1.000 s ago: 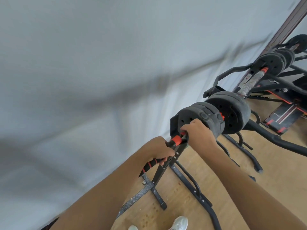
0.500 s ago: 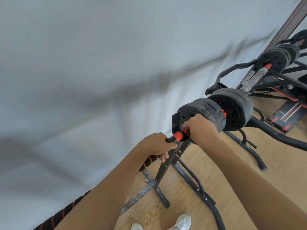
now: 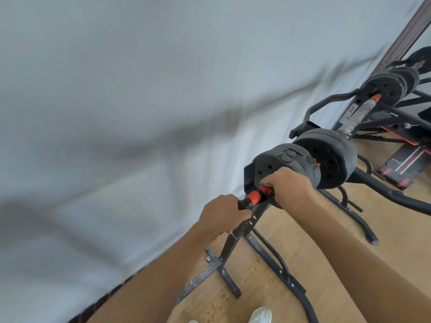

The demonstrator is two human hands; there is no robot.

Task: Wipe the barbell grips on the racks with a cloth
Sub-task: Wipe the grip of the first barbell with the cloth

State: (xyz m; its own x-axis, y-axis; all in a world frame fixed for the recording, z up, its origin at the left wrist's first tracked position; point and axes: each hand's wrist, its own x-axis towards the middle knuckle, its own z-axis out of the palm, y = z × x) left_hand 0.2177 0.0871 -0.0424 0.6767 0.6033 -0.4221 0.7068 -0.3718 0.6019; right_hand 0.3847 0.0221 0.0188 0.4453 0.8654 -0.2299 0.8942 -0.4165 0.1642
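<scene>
Head view: the barbell (image 3: 255, 197) lies on its rack (image 3: 233, 238) by the wall. Our left hand (image 3: 221, 214) curls round its end. Our right hand (image 3: 289, 187) wraps the orange section beside the plates (image 3: 291, 159), with the cloth perhaps hidden underneath. We brace with the left, then twist and slide the right firmly.
</scene>
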